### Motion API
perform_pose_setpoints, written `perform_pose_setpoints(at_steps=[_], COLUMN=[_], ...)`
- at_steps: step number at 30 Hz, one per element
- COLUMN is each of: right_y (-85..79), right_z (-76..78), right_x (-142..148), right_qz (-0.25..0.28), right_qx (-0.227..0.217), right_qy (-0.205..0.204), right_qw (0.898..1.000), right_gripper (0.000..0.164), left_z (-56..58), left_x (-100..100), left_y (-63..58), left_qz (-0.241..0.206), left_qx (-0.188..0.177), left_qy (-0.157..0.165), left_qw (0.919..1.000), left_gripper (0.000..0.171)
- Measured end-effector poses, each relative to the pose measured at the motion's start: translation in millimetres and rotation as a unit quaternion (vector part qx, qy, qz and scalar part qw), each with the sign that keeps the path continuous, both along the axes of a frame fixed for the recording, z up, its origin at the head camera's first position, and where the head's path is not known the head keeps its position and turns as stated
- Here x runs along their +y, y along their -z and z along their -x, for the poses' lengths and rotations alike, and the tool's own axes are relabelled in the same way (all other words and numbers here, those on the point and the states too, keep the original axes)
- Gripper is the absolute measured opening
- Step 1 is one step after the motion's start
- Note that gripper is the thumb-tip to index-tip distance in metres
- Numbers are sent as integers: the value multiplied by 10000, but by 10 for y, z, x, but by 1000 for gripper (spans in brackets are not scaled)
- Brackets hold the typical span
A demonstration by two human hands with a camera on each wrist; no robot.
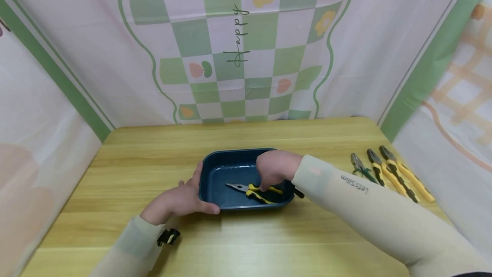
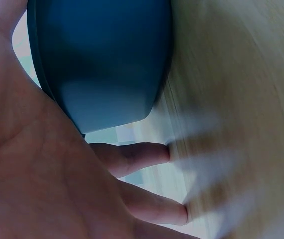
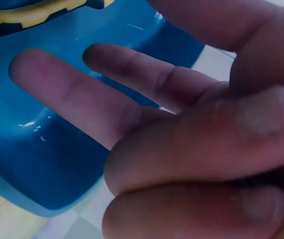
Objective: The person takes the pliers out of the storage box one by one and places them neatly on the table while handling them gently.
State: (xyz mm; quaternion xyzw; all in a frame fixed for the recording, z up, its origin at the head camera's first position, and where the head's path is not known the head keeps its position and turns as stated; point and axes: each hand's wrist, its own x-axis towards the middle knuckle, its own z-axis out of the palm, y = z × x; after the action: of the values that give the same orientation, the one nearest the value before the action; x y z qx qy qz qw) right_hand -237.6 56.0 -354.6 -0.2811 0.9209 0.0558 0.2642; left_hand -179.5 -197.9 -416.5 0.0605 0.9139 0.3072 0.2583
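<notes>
Long-nose pliers [image 1: 250, 191] with yellow-and-black handles lie inside a dark blue rectangular dish [image 1: 216, 199], jaws toward its left side. My right hand [image 1: 273, 168] reaches into the dish over the handles. In the right wrist view two of its fingers [image 3: 77, 97] stretch out while two others are curled. A yellow-and-black handle [image 3: 37, 16] shows apart from those fingertips. My left hand [image 1: 183, 198] rests against the dish's left end, thumb by the near corner. The left wrist view has its palm [image 2: 42, 149] beside the dish wall, with spread fingers reaching to the table.
On the right of the wooden table [image 1: 246, 243] lie green-handled pliers [image 1: 358, 166] and two yellow-and-black pliers [image 1: 377, 170], [image 1: 399, 174], partly behind my right sleeve. Patterned cloth [image 1: 246, 93] hangs along the back and both sides.
</notes>
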Motion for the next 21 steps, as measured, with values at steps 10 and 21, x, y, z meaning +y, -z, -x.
perform_pose_setpoints(at_steps=[10,21], right_y=[174,216], right_z=[50,121], right_x=[-52,-136], right_qz=[-614,-1077], right_qx=[-233,-150], right_qy=[-148,-133], right_qw=[9977,9940], right_gripper=[20,14], left_z=[-10,-7], left_x=[-4,2], left_y=[11,5], left_qz=[-15,-59], left_qx=[-5,-24], left_qy=[-70,-152], left_qw=[10000,9999], left_gripper=[137,137])
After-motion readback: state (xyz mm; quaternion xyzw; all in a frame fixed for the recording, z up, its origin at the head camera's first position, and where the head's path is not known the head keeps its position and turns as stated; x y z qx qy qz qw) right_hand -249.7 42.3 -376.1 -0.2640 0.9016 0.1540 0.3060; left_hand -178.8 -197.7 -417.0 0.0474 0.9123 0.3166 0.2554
